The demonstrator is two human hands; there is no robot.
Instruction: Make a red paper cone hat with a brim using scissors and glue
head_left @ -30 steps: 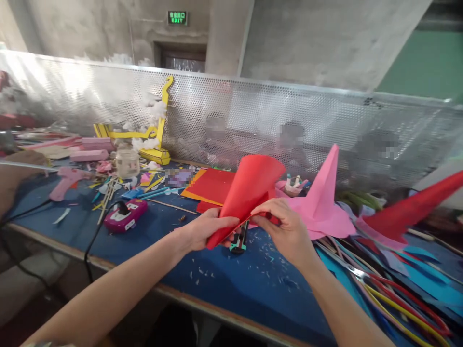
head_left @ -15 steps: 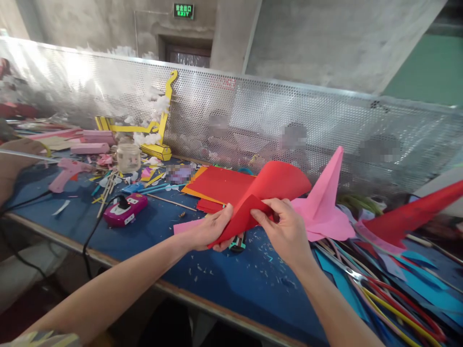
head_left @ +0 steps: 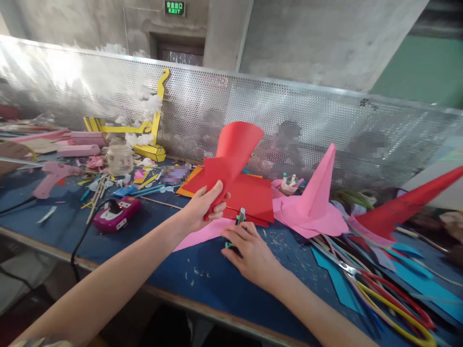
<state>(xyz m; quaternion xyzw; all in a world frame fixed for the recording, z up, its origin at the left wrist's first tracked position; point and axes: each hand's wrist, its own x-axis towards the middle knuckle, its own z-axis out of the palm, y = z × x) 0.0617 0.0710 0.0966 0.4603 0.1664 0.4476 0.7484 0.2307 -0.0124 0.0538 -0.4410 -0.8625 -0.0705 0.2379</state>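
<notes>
reached low over the blue table [head_left: 213, 286] with the right hand [head_left: 253, 250], nearer than the left to the green-and-black tool [head_left: 240, 215]. had that tool just ahead of the right knuckles and partly hidden beneath the fingers, with its long axis running away from the body and tipping slightly rightward at the far end. bent the right fingers loosely around it, thumb set apart on the near side, with a bit of green showing in the gap; could not tell whether gripping it or merely resting against it.

farther off, gripped the narrow lower end of the red paper cone [head_left: 233, 154] in the left hand [head_left: 200, 209], with fingers wrapped behind and thumb pressed on the front. held it up and to the left of the tool, clear of the table, with its long axis slanting up and rightward, wide mouth uppermost, square-cornered flap to the left.

compared with half a second earlier, took the right hand off the flap and brought it down and leftward to the tool; turned the cone more upright; bared more of the pink paper [head_left: 206, 231] and, beyond it, of the red sheets [head_left: 255, 195]. left the pink cone hat [head_left: 320, 188] standing as before on the right, well short of the perforated screen [head_left: 253, 103].
</notes>
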